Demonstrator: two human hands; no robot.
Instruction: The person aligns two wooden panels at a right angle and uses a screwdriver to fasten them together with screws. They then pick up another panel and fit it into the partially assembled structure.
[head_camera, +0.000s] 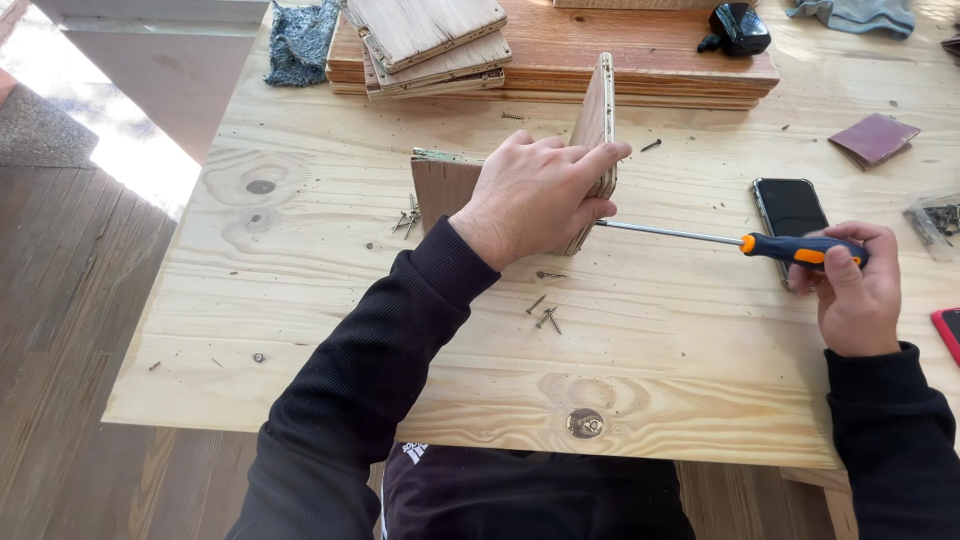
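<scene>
Grip, left: left hand (535, 195) closed over the top edge of an upright wooden board (594, 125), fingers wrapped over its far face, steadying it on edge.
Grip, right: right hand (852, 285) closed around the orange-and-black handle of a screwdriver (735, 240), shaft held level and pointing left.
Workpiece: upright wooden board meets a second, darker wooden panel (443, 188) at a corner; both stand on edge near the middle of the plywood table (330, 270).
Tool contact: screwdriver tip reaches the near face of the board low down, just under the left fingers; the screw itself is hidden, so seating depth cannot be told.
Progress, judged: two pieces already stand together as a corner; driving at this joint appears under way, not finished. How many screws are already in cannot be seen.
Thing relative to grip: board sits directly under and inside the left hand; right hand is well apart from it, at the far end of the shaft.
Spare fasteners: loose screws (545, 315) on the table just in front of the joint; another small cluster (408, 218) left of the panel.
Nearby: dark phone (790, 208) touching or just behind the handle; folded sandpaper (874, 138) beyond it; stack of boards (560, 60) at the far edge; blue cloth (300, 40) at the far left.
</scene>
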